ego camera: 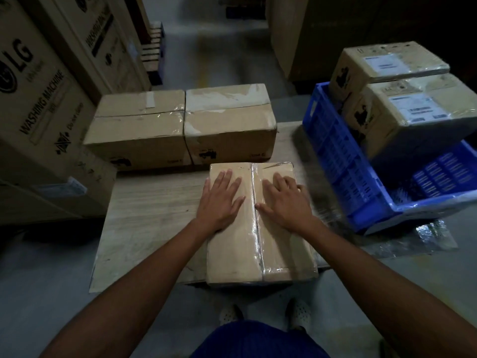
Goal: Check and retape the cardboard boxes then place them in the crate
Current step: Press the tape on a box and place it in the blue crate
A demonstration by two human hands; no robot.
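Warehouse aisle, dim; low wooden surface [154, 215] on the floor, big washing-machine cartons [38, 99] stacked on the left.

Head view only:
- Near box [237, 254] lies flat at the front edge of the surface. A clear tape seam [258, 244] runs down its top, shiny and a bit wrinkled.
- Left hand [220, 202] and right hand [286, 202] lie flat on the lid, fingers straight, one on each side of the seam. They press and grip nothing.
- Two more boxes sit side by side at the back, touching: left one [136, 130] and right one [229, 120]. Both carry old, torn-looking tape.
- Blue crate [335, 156] stands to the right on crinkled plastic film [433, 236]. It holds a labelled box [418, 117] with a second one [387, 63] stacked on top, rising above the rim. Part of the crate floor near me looks free.

Step, my read: smoothing or checking the tape on the near box. No tape roll in sight.

Next: if the seam holds, grip both sides, lift and carry right into the crate's free part.
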